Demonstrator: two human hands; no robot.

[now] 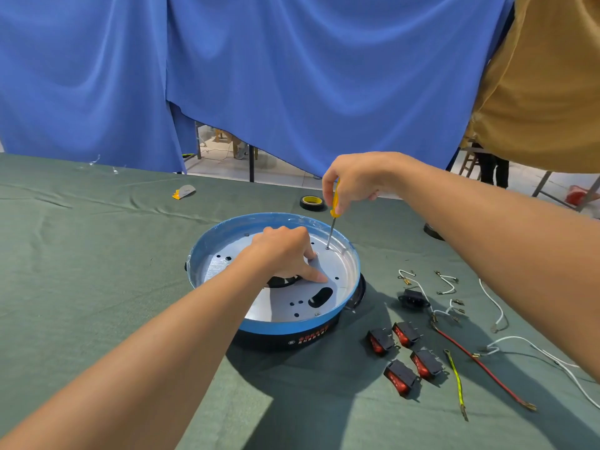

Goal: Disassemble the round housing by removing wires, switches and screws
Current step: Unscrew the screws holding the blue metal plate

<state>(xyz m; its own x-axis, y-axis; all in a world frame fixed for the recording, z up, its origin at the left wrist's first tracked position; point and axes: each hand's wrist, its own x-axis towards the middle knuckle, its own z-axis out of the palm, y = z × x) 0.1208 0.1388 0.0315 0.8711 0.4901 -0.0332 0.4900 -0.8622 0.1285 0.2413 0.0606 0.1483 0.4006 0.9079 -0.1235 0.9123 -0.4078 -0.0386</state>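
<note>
The round housing (282,326), blue-rimmed with a black wall and a silver inner plate, sits on the green cloth in the middle. My left hand (285,254) rests inside it, thumb and fingers pressing on the plate. My right hand (350,180) grips a yellow-handled screwdriver (334,206), held upright with its tip on a screw (327,247) near the far rim. Several red rocker switches (402,355) lie to the right of the housing, along with a black socket (414,298), white wires (496,306), a red wire (480,365) and a yellow-green wire (456,381).
A roll of black tape (312,203) lies behind the housing. A small grey and orange scrap (184,191) is at the far left of the table. Blue curtains (259,76) hang behind the table, and a dark object (433,231) peeks out under my right forearm.
</note>
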